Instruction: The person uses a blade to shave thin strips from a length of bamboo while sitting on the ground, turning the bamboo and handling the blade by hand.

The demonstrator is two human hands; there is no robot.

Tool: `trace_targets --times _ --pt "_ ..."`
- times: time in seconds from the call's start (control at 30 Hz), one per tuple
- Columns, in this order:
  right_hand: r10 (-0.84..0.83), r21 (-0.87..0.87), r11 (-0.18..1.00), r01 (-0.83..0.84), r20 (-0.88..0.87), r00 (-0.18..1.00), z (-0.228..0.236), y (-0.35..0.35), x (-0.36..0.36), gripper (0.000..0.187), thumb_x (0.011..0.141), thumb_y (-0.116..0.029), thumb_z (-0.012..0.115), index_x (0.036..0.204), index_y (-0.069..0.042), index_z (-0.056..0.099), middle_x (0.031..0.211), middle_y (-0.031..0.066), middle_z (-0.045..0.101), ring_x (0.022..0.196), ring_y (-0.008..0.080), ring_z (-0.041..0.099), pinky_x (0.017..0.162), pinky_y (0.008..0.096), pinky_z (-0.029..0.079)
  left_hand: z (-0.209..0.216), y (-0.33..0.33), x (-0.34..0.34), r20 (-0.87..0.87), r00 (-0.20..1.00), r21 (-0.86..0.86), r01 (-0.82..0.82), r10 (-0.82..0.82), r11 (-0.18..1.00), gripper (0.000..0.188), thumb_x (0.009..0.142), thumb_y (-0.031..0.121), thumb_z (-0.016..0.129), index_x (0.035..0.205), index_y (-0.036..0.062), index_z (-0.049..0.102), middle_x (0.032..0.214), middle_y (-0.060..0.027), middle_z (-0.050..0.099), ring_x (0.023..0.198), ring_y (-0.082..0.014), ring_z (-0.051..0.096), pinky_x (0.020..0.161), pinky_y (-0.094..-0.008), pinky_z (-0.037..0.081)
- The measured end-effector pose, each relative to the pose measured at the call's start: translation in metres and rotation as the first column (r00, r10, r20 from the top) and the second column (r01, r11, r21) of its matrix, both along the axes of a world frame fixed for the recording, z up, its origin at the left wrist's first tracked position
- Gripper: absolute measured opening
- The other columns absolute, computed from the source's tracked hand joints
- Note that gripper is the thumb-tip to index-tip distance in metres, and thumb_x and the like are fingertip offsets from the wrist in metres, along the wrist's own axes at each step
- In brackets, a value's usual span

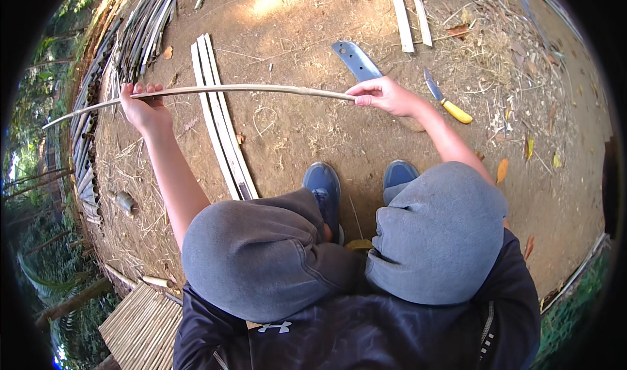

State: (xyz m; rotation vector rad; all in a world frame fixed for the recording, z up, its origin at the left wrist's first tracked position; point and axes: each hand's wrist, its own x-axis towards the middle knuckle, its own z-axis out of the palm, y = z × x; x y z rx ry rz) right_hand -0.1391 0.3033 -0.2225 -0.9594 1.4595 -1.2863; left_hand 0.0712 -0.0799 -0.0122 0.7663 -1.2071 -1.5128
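Note:
A long, thin bamboo strip [261,88] is held up crosswise in front of my knees, bowed slightly, its left end dipping. My left hand [147,112] has its fingers curled around the strip some way in from that end. At the other end, my right hand [385,97] pinches the tip between thumb and fingers. Just beyond the right hand a broad dark blade [356,59] lies on the ground; its handle is hidden behind the hand. To the right of it lies a small knife [454,110] with a yellow handle.
Pale split bamboo lengths [219,118] lie on the dirt left of my shoes [322,184]; more split pieces [400,14] lie far right. Bamboo poles [147,24] are piled far left. A short bamboo section [127,203] and a slatted bamboo surface [140,324] are at left.

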Motion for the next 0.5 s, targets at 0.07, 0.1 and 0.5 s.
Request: trace_targets --times 0.07,0.1,0.5 --pt "0.062 0.046 0.997 -0.063 0.013 0.998 -0.001 0.003 0.002 0.039 0.104 -0.033 0.058 0.128 -0.004 0.065 0.096 -0.0021 0.068 0.082 0.0075 0.061 0.072 0.0235 0.05 -0.004 -0.001 -0.003 0.022 0.999 0.026 -0.042 0.041 0.999 0.02 0.103 0.028 0.053 0.103 0.0089 0.047 0.083 -0.0027 0.05 0.069 -0.0176 0.052 0.066 -0.0354 0.051" --pt "0.1 0.072 0.992 -0.101 0.028 0.995 0.0 0.004 0.002 0.04 0.105 -0.037 0.054 0.127 -0.005 0.065 0.092 -0.0036 0.065 0.079 0.0063 0.057 0.069 0.0226 0.048 -0.005 -0.001 -0.004 0.036 0.997 0.029 -0.063 0.062 0.998 0.021 0.102 0.028 0.055 0.105 0.0082 0.048 0.085 -0.0031 0.05 0.071 -0.0181 0.053 0.066 -0.0353 0.051" --pt "0.107 0.205 0.971 -0.119 0.07 0.992 0.006 0.008 0.008 0.063 0.105 -0.062 0.035 0.096 -0.008 0.065 0.066 -0.0085 0.05 0.053 0.0031 0.046 0.048 0.0202 0.039 -0.015 -0.008 -0.007 0.158 0.985 -0.028 -0.07 0.074 0.997 0.044 0.094 0.026 0.072 0.121 0.0007 0.049 0.104 -0.0091 0.056 0.086 -0.02 0.06 0.07 -0.0352 0.053"
